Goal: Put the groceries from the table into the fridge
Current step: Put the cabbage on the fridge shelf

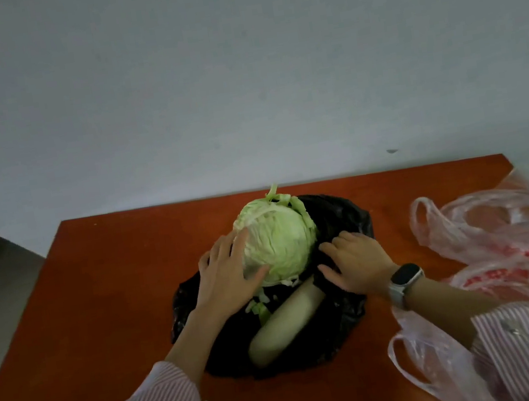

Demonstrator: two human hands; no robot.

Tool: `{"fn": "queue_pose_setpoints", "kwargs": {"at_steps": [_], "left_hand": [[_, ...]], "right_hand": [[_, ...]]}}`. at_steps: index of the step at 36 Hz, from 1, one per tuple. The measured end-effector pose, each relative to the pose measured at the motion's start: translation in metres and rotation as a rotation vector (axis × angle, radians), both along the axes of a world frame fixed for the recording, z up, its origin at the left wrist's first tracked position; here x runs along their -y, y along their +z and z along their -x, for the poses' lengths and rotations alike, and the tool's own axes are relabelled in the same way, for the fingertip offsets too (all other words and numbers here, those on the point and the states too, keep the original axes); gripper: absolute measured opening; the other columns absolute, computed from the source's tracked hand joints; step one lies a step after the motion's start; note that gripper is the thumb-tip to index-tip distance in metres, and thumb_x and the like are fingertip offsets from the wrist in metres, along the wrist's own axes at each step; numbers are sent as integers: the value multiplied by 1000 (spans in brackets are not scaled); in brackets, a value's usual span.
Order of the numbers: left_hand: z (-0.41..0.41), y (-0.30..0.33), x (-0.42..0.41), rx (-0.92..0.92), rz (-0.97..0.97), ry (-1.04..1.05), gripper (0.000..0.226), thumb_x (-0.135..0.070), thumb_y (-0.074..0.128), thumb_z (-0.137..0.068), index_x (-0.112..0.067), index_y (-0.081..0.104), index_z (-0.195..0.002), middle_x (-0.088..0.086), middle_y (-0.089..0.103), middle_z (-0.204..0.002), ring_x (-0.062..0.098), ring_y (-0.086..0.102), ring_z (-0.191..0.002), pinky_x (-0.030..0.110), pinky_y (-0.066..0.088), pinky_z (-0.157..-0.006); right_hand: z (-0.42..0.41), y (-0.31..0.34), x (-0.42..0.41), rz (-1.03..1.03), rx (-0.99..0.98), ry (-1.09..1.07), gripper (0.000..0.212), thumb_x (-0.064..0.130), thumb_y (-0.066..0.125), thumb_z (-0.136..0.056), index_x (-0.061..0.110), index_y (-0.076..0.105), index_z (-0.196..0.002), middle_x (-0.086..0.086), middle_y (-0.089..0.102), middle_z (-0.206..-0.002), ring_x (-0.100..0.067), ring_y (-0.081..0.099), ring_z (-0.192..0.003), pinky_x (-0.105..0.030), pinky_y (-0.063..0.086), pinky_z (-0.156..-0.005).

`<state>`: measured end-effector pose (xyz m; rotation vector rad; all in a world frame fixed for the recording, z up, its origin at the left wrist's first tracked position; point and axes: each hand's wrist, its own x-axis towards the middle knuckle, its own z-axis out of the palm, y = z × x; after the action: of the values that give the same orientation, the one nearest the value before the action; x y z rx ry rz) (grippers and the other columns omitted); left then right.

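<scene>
"Where's the cabbage (pixel 276 245)?"

"Mid-table on the black bag (pixel 334 220), beside a pale radish (pixel 286 322). My left hand (pixel 229 274) lies flat against its left side, fingers straight; my right hand (pixel 356 263) presses the bag down, gripping nothing."

"How will it handle?"

"Heavy, firm, round, I reckon (loose outer leaves may tear), so I'd cup it low with both palms. The red-brown table (pixel 115 291) looks smooth; grey wall (pixel 236 67) beyond, pink bags (pixel 486 225) right."

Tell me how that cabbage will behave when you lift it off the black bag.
The cabbage looks round and dense, so probably heavy for its size and apt to roll once freed. Its loose outer leaves, some already torn on the black bag, may shed. The left hand alone may slip; use both.
</scene>
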<state>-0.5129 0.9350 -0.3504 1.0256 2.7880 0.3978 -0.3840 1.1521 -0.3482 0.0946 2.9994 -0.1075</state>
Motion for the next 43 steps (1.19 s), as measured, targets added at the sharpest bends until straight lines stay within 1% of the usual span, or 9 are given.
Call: {"fn": "queue_pose_setpoints", "kwargs": {"at_steps": [6,10,13,17,23,29,33,36,43], "left_hand": [[40,-25,-25,286,-48,-28,121,-87,47,-53,-30,-3,-147,-2,-2,-157,18,4,-144,51,11,-112],[57,-33,-31,516,-171,1,138,-89,55,-34,-38,-9,-145,-5,-19,-155,22,2,-143,60,6,-111],[65,-42,-35,630,-257,-30,140,-91,58,-31,-42,-10,-144,-8,-23,-153,17,-4,-143,62,9,-112],[72,-45,-37,683,-359,-2,130,-90,59,-37,-45,0,-144,-6,-6,-157,14,-4,-143,57,9,-114],[59,-40,-17,540,-441,-69,96,-88,38,-64,-37,20,-143,-3,25,-149,17,23,-137,52,24,-111],[66,-37,6,513,-583,165,71,-53,61,-76,-27,37,-137,-2,36,-125,8,53,-100,43,44,-98],[89,-27,-7,667,-517,188,64,-51,52,-87,-21,35,-141,6,31,-144,19,39,-128,40,31,-110],[90,-18,-8,916,-470,199,77,-72,34,-77,-17,56,-127,9,55,-131,20,52,-120,43,38,-106],[74,-13,9,1157,-524,155,77,-77,10,-75,-37,64,-112,-5,66,-117,12,58,-114,34,42,-99]], "right_hand": [[11,-19,-37,200,45,-548,53,38,44,-93,12,30,-137,-13,43,-126,-32,48,-114,-38,46,-76],[22,-33,-36,112,294,-503,41,32,40,-93,14,46,-130,-12,42,-121,-32,43,-114,-42,40,-91],[35,-30,-22,-34,117,-513,37,31,38,-89,20,58,-119,-8,49,-118,-28,43,-114,-42,30,-92],[59,-15,2,191,-292,-579,49,37,26,-85,17,63,-112,-8,55,-114,-29,48,-111,-43,31,-92],[85,-15,30,984,-140,-604,65,42,37,-96,19,7,-149,-5,21,-153,-22,20,-141,-39,22,-114],[69,-16,49,860,-147,-459,80,47,46,-91,19,-4,-148,-5,27,-151,-20,24,-138,-39,22,-114],[74,-8,77,710,-163,-263,81,51,49,-87,16,8,-148,-6,28,-149,-19,20,-137,-41,19,-115],[68,-7,95,733,-300,-172,70,47,53,-85,15,27,-142,-3,36,-142,-11,25,-131,-42,23,-113],[47,-22,103,889,-215,-585,95,62,59,-75,28,7,-146,7,2,-151,-15,4,-141,-38,16,-115]]}}
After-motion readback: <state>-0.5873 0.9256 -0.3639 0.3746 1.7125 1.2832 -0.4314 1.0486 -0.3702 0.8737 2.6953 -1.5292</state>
